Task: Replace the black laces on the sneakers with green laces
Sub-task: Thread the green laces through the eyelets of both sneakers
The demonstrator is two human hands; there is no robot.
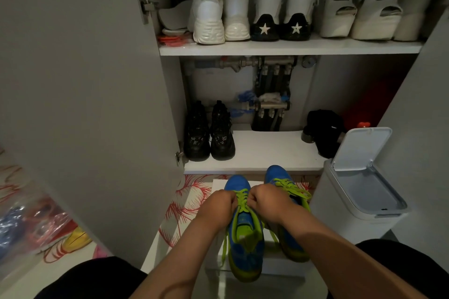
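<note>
Left hand [220,204] and right hand [266,199]: fingers [232,200] curled, each pinching the green lace [241,198] between them, apparently to draw it taut. Blue sneaker [245,245] lies beneath the fingers; second sneaker [277,173], green-laced, just beyond the right fingers.

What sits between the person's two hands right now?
In the head view, the green lace of the nearer blue sneaker, pinched by left hand and right hand.

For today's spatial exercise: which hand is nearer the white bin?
Right. The right hand pinches the green laces just left of the white bin; the left hand lies farther left.
</note>
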